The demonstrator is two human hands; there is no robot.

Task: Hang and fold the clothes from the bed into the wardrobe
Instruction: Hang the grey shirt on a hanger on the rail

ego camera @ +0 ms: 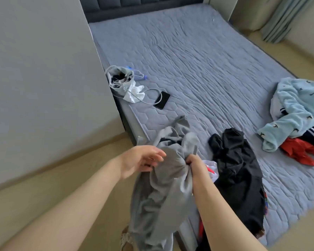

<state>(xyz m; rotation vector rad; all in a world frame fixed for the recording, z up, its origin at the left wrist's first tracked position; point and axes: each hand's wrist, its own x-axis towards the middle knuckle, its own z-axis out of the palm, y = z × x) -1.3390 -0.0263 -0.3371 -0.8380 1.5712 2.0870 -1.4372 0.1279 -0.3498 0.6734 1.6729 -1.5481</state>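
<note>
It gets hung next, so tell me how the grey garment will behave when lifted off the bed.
Probably floppy: the grey garment bunches where the right hand grips it and drapes over the bed edge. Likely light, since one hand's grip holds it up. Its trailing end hangs low and may drag.

Grey garment [167, 178]; black garment [237, 165]; blue bed [207, 60] (hexagon-quilted).

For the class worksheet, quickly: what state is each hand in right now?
Left hand: open, fingers relaxed, at the edge of the grey garment.
Right hand: closed, gripping a bunch of the grey garment.
</note>
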